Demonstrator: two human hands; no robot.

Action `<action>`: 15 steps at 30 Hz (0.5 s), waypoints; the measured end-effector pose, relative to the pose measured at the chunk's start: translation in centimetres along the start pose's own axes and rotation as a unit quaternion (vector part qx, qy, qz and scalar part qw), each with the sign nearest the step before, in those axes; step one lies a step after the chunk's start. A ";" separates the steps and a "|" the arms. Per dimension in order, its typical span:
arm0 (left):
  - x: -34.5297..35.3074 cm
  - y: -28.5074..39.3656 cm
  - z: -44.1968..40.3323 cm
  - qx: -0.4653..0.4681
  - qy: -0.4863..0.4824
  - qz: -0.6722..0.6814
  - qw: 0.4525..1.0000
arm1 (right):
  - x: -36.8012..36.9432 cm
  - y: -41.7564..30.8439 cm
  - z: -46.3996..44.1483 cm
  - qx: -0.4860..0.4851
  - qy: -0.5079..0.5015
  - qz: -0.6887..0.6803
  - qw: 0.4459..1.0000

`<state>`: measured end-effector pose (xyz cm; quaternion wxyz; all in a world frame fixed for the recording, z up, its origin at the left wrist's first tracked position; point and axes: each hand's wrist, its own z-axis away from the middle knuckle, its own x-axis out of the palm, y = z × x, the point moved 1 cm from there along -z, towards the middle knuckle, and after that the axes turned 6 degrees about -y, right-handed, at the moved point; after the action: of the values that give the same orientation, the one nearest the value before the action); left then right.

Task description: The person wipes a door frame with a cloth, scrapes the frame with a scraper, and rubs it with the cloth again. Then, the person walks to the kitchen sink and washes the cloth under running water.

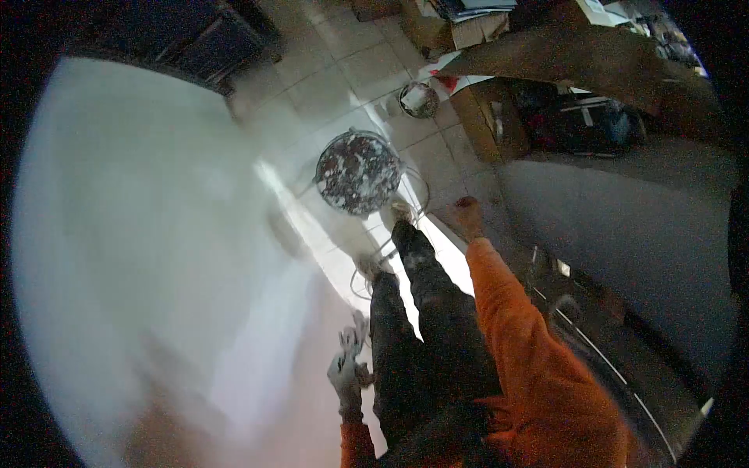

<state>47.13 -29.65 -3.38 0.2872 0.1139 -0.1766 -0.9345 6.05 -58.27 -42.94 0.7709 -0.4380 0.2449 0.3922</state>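
My left hand (346, 376) hangs low beside my left leg, close to the pale surface on the left. It looks grey and dusty, or gloved. Its fingers curl around a greyish thing that I cannot make out. Further up, my right hand (469, 217) is held out in front of my right leg, below an orange sleeve. The fingers look closed, and shade hides whatever may be in them. Ahead of my feet stands a round bucket (359, 173) holding dark stuff flecked with white. Neither hand touches it.
A thin cable or hose (422, 187) loops around my feet. Beyond the bucket is a smaller container (419, 100) on the tiled floor (367, 70). Cardboard boxes (477, 117) stand at the upper right, above a grey low wall (616, 226). Dark furniture (187, 39) fills the upper left.
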 end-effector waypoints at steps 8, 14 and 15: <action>4.0 -1.9 -4.5 0.130 0.068 -0.333 0.932 | -5.0 11.9 -14.7 0.024 0.076 0.260 0.962; 6.0 -3.0 -5.8 0.055 0.062 -0.461 0.883 | -6.3 17.3 -18.3 0.059 0.106 0.281 0.952; 5.6 -4.0 -5.7 0.035 0.067 -0.431 0.899 | -6.2 18.4 -18.7 0.061 0.113 0.283 0.950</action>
<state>42.43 -31.32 -10.78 -0.1364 0.2507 -0.1234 -0.9504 -13.27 -71.24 -56.63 0.6209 -0.3440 0.4679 0.5265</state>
